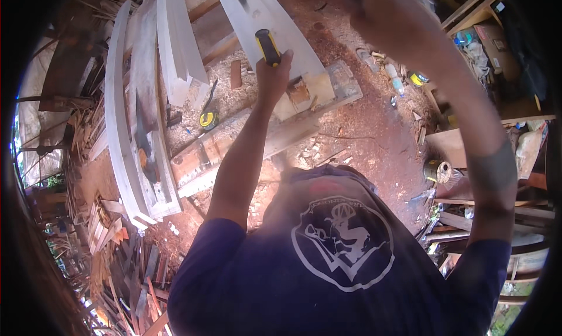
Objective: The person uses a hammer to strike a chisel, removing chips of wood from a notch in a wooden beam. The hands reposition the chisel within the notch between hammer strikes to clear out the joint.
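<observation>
My left hand [274, 75] is closed around a yellow-and-black tool handle [266, 43], probably a chisel, over a long pale timber [310, 60]; the tool's lower end is hidden by the hand. A squarish cut-out [298, 91] lies just right of and below that hand in the timber's end. My right hand [366, 8] is raised at the top of the view, blurred and closed on something dark that I cannot make out. A yellow tape measure [208, 120] lies among wood shavings to the left.
Curved pale beams [117, 101] stand on the left, with scrap wood [146, 271] below them. On the right lie a plastic bottle [393, 78], a second yellow tape [419, 78], a tin can [436, 171] and stacked boards [497, 219]. Shavings and sawdust cover the ground.
</observation>
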A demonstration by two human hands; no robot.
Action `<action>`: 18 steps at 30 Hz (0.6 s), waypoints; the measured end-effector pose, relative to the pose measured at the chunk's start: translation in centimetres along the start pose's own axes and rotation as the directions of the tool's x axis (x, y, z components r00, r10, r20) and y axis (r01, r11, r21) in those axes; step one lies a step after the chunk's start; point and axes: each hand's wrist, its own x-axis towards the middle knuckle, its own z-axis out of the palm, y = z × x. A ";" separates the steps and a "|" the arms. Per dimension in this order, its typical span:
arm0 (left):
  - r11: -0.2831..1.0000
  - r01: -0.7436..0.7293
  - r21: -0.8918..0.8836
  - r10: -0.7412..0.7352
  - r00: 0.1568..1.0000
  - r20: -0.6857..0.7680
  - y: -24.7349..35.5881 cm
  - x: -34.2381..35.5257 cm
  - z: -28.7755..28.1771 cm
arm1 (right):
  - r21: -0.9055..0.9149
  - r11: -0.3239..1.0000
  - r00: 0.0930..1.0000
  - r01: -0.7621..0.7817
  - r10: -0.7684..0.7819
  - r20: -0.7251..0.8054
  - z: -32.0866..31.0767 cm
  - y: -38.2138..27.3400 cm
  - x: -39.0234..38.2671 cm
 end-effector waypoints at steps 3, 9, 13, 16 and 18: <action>1.000 0.026 -0.006 -0.026 1.000 -0.004 0.5 -0.2 -0.4 | 0.154 0.984 0.895 0.095 -0.016 -0.446 -3.2 -2.3 1.2; 1.000 0.015 -0.028 -0.015 1.000 0.012 0.1 -0.3 0.0 | 0.110 0.992 0.971 0.064 -0.036 -0.238 7.4 -0.1 -1.2; 0.994 0.029 0.109 -0.037 0.997 0.073 0.4 -0.1 -1.1 | 0.314 0.946 0.993 -0.084 0.105 -0.049 7.9 1.4 -4.4; 0.996 -0.024 0.084 0.010 0.986 0.164 1.7 -0.4 -2.1 | 0.519 0.807 0.944 -0.281 0.331 -0.003 7.4 4.0 -7.6; 0.997 0.065 0.034 -0.070 0.975 0.209 3.0 -0.5 -1.9 | 0.412 0.822 0.904 -0.394 0.428 0.009 6.9 7.5 -9.0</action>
